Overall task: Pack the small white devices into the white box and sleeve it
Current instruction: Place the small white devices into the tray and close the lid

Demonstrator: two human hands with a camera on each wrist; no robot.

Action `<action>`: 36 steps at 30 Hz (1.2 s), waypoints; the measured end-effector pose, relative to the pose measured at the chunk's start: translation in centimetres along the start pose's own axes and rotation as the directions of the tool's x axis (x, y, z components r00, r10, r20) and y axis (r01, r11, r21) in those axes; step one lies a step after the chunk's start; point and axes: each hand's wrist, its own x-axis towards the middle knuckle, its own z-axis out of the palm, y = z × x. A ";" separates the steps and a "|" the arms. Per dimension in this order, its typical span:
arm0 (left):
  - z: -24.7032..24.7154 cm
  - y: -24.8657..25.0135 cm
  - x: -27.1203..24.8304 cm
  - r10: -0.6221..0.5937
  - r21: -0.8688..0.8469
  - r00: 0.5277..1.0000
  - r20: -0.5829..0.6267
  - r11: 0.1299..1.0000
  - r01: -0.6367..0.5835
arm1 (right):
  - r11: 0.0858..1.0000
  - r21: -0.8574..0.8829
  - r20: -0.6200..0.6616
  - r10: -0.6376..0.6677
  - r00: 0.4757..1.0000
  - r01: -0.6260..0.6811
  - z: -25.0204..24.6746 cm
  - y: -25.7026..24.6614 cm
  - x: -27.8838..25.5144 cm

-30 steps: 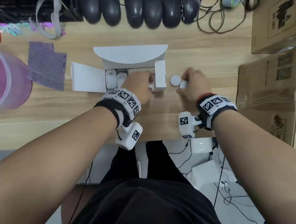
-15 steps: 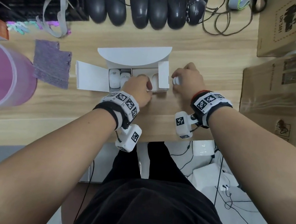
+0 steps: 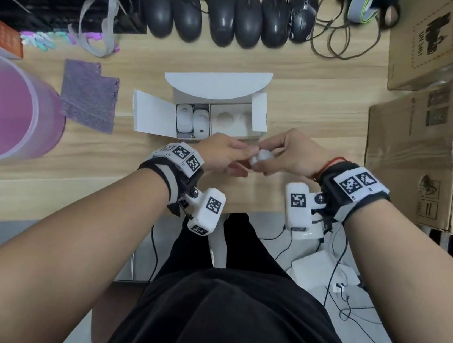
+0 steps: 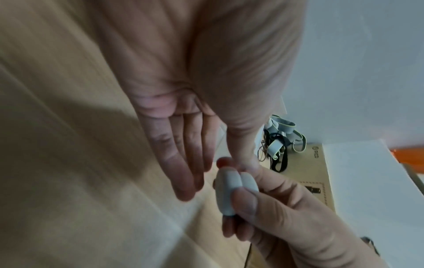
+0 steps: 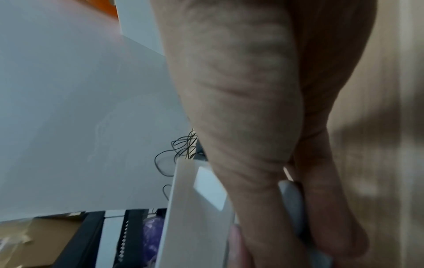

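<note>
- Just before the white box (image 3: 226,119), the right hand (image 3: 287,156) pinches two round white devices (image 4: 231,190); the left hand (image 3: 221,156), fingers straight, touches them.
- A loosened pinch could drop one.

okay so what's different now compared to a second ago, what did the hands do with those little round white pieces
The right hand picked both round white devices up off the table and now pinches them stacked together in front of the white box. The left hand pulled back out of the box toward them, fingers straight, uncovering two empty round slots. The box, its open flaps and the two devices in its left compartment stayed put.
</note>
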 end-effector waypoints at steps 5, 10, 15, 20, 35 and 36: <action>-1.5 -0.9 -1.3 0.036 -0.216 0.999 0.033 0.976 -0.028 | 0.989 -0.134 -0.057 -0.076 0.995 0.068 2.6 -1.1 2.1; -4.5 -2.0 -2.1 0.086 -0.357 0.987 -0.137 0.925 -0.131 | 0.991 -0.073 -0.234 -0.130 0.964 0.116 4.2 -1.7 4.0; -5.7 -1.7 -1.7 0.096 -0.383 0.964 -0.246 0.905 -0.188 | 0.988 -0.042 -0.515 -0.146 0.845 0.145 4.8 -1.4 5.4; -5.9 -0.9 -1.3 0.150 -0.263 0.947 -0.282 0.938 -0.227 | 0.980 -0.007 -0.640 -0.157 0.752 0.198 5.0 -1.1 5.4; -4.9 0.1 -0.1 0.542 0.389 0.733 -0.412 0.832 -0.396 | 0.941 -0.326 -0.681 -0.299 0.668 0.089 3.7 -0.4 6.2; -5.0 0.1 0.0 0.547 0.394 0.732 -0.407 0.828 -0.400 | 0.938 -0.333 -0.673 -0.304 0.674 0.090 3.5 -0.3 6.3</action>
